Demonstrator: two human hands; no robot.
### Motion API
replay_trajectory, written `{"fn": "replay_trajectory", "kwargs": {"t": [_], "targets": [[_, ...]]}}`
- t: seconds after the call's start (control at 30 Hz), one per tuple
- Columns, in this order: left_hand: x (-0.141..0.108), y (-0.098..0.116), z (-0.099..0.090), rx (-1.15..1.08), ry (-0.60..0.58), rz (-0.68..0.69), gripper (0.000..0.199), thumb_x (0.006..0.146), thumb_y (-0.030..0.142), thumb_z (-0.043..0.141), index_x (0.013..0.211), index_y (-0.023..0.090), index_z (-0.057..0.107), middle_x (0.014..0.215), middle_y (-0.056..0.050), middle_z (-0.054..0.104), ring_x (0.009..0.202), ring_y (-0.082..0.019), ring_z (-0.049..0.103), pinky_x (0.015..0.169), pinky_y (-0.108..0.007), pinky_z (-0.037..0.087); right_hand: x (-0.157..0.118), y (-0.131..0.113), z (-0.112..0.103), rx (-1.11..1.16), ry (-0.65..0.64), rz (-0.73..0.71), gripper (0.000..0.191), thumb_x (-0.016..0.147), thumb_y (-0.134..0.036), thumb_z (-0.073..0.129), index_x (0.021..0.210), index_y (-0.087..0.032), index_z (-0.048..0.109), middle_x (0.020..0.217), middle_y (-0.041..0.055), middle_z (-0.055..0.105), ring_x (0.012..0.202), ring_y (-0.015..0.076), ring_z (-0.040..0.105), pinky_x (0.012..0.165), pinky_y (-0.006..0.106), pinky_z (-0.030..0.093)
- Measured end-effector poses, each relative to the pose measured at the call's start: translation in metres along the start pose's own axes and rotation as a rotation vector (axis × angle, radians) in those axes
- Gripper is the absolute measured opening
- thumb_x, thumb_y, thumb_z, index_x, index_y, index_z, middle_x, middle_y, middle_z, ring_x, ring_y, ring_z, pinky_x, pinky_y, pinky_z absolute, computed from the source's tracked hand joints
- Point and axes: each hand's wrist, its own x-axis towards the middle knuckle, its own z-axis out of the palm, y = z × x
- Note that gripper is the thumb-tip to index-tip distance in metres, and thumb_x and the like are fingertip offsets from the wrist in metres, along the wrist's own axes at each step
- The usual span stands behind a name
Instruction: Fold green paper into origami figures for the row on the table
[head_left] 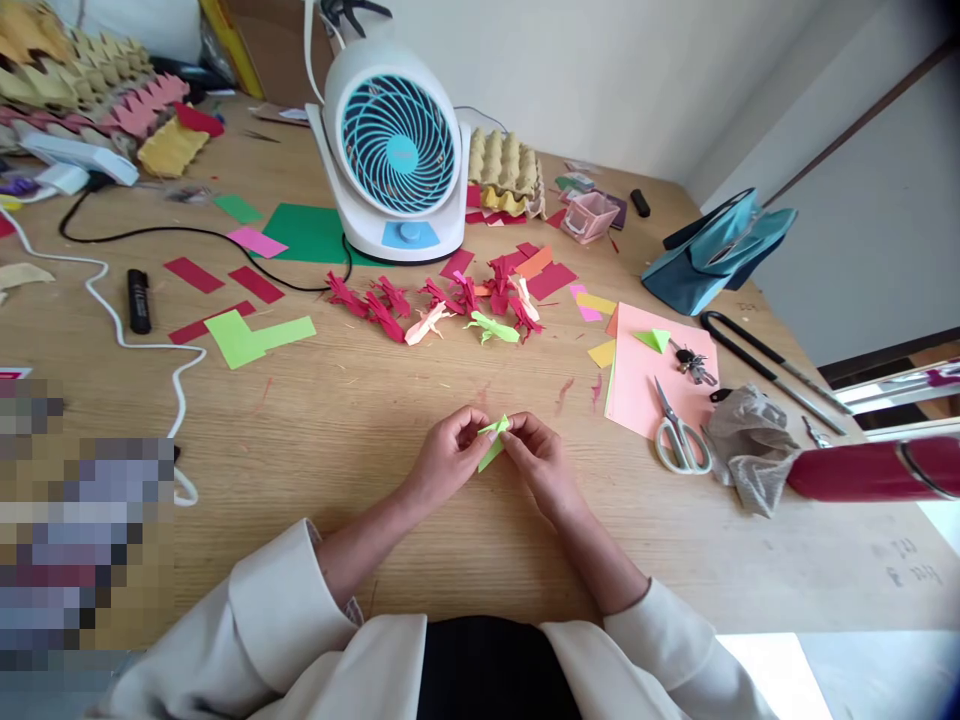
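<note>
A small folded piece of light green paper (491, 458) is held between both hands above the wooden table. My left hand (448, 455) pinches its left side, and my right hand (541, 460) pinches its upper right side. Beyond the hands lies a cluster of folded paper figures (386, 312), mostly red, with a light green one (493, 327) and a few pale ones among them. Light green paper strips (238, 338) rest to the left. A green folded triangle (652, 341) sits on pink sheets (630, 390) at the right.
A white fan (401, 150) stands behind the figures. White-handled scissors (679, 440), keys (694, 365), a crumpled grey bag (750, 440) and a red bottle (870, 472) are on the right. A black marker (139, 300) and a white cable (178, 400) lie left. Egg cartons (506, 165) stand behind.
</note>
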Motion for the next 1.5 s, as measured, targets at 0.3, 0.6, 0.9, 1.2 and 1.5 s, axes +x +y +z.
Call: {"fn": "replay_trajectory", "kwargs": {"t": [0.3,0.6,0.9,1.2,1.5], "targets": [[-0.002,0.004,0.0,0.098,0.012,0.012,0.016,0.084,0.029,0.06,0.074,0.017,0.054,0.066,0.003,0.051,0.061,-0.01,0.047,0.057,-0.021,0.039,-0.002,0.004,0.0,-0.044,0.007,-0.023,0.017,0.085,-0.037,0.065,0.084,-0.02,0.062,0.077,-0.0006,0.061,0.069,0.0135,0.055,0.066,0.026,0.044],[-0.004,0.002,-0.002,0.242,0.08,0.106,0.005,0.083,0.02,0.058,0.079,0.018,0.057,0.07,0.003,0.057,0.06,-0.009,0.052,0.055,-0.019,0.042,-0.006,0.002,0.006,-0.131,0.031,-0.025,0.016,0.086,-0.036,0.063,0.084,-0.019,0.062,0.076,-0.0002,0.062,0.068,0.0131,0.055,0.063,0.025,0.044],[-0.005,0.001,-0.004,0.32,0.094,0.339,0.012,0.085,0.009,0.055,0.088,0.019,0.061,0.089,-0.003,0.064,0.079,-0.012,0.062,0.065,-0.02,0.051,-0.009,0.006,0.006,-0.29,0.093,-0.106,0.012,0.087,-0.031,0.06,0.083,-0.02,0.059,0.074,-0.0007,0.059,0.064,0.0127,0.053,0.059,0.024,0.043],[-0.007,0.004,-0.004,0.345,0.111,0.416,0.013,0.083,0.007,0.06,0.089,0.019,0.061,0.095,-0.005,0.067,0.091,-0.016,0.065,0.076,-0.026,0.055,-0.013,0.004,0.005,-0.525,0.124,-0.259,0.005,0.087,-0.022,0.056,0.082,-0.02,0.058,0.077,0.0002,0.059,0.07,0.0142,0.056,0.064,0.026,0.045],[-0.007,0.005,-0.004,0.402,0.15,0.444,0.013,0.084,0.007,0.059,0.085,0.019,0.061,0.092,-0.004,0.068,0.086,-0.016,0.064,0.075,-0.027,0.053,-0.013,0.0,0.008,-0.588,0.112,-0.371,0.008,0.088,-0.02,0.056,0.081,-0.021,0.055,0.077,0.0003,0.057,0.071,0.0144,0.054,0.067,0.027,0.045]]}}
